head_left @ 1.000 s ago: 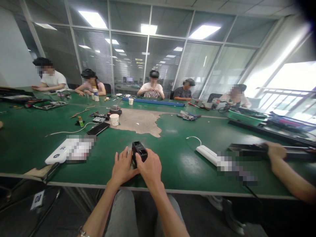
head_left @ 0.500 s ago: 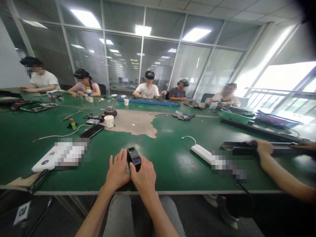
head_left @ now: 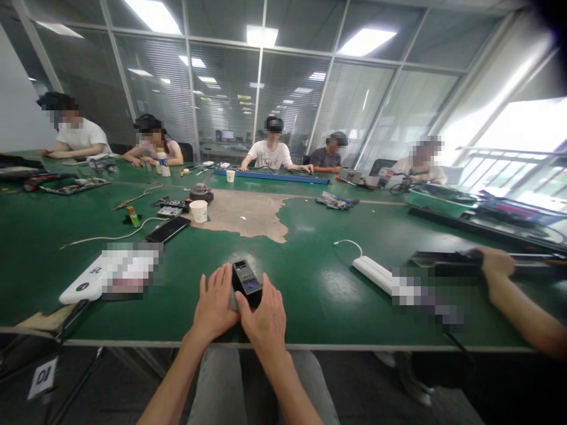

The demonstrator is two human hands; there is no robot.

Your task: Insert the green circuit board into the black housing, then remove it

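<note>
A small black box-shaped device [head_left: 247, 282] stands on the green table [head_left: 310, 321] in front of me. Its top carries a dark recess, a row of small marks and a bluish panel; its exact kind I cannot make out. My right hand [head_left: 266, 313] is around its near end, thumb on the left side and fingers along the right. My left hand [head_left: 216, 306] lies against the device's left side, fingers stretched out and close together. The lower part of the device is hidden behind my hands.
To the left lie a black phone [head_left: 168, 229], a paper cup [head_left: 199, 211] and a white power bank-like slab [head_left: 82, 287]. A white power strip [head_left: 372, 274] lies right. Another person's hand [head_left: 496, 265] holds a long black rail. Several people sit across.
The view has shifted slightly. The fingers of my right hand now reach higher along the device's right side, and more of its top shows. My left hand stays beside it.
</note>
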